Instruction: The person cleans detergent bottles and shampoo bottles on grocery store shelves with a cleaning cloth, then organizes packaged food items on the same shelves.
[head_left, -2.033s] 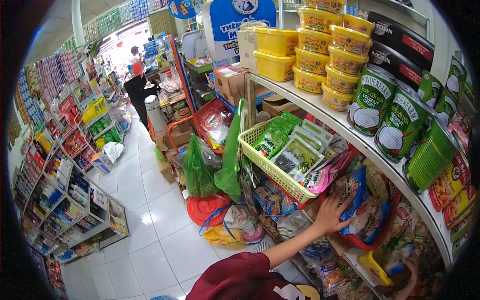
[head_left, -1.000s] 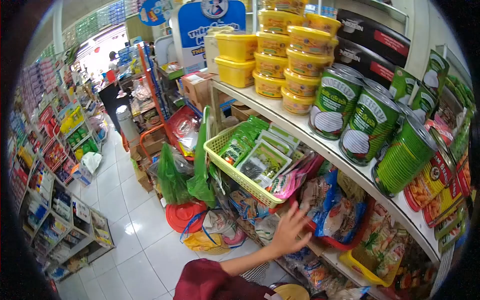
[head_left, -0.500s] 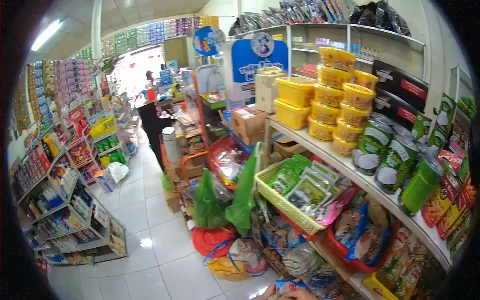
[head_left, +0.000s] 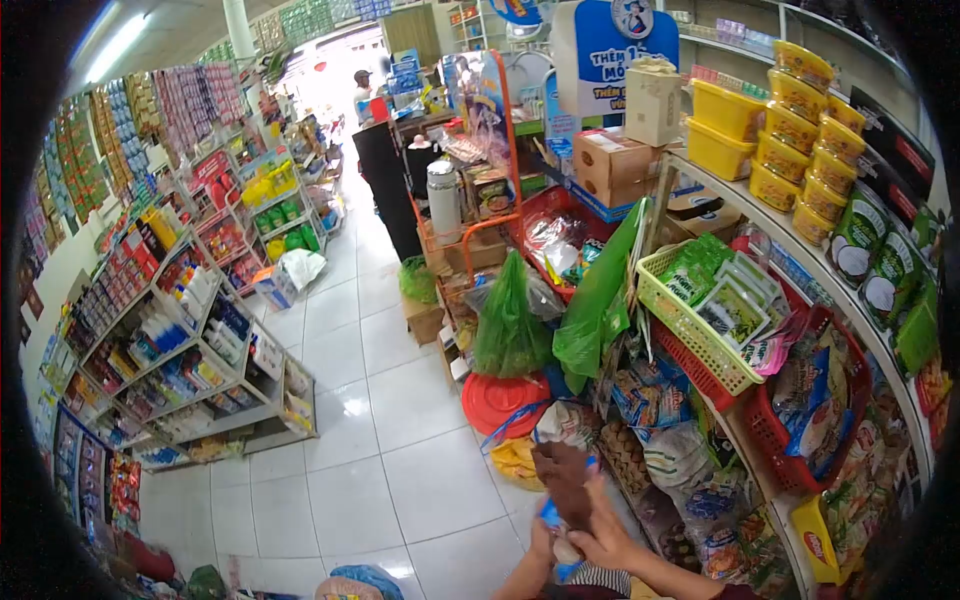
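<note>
Low in the view, both hands hold a brown plastic packet (head_left: 565, 478) with blue and white printed parts; its exact contents cannot be made out. My left hand (head_left: 541, 552) grips its lower left side, fingers closed around it. From the right, my right hand (head_left: 605, 525) is wrapped along the packet's edge, with the thumb across its lower part. Just beyond the packet, a pale sack (head_left: 570, 424) and a yellow bag (head_left: 514, 462) lie on the floor beside a red round lid (head_left: 505, 400).
On the right, a shelf carries yellow tubs (head_left: 722, 150) and green cans (head_left: 858, 238). Below sit a light-yellow basket (head_left: 690, 318) and a red basket (head_left: 775, 440) of packets. Green bags (head_left: 512, 325) hang ahead. A stocked rack (head_left: 215, 365) stands left of the tiled aisle (head_left: 400, 400).
The view has swung left and downward, so the shelves shift rightward. Both hands, barely visible at the bottom edge before, now show more fully with the packet raised between them.
</note>
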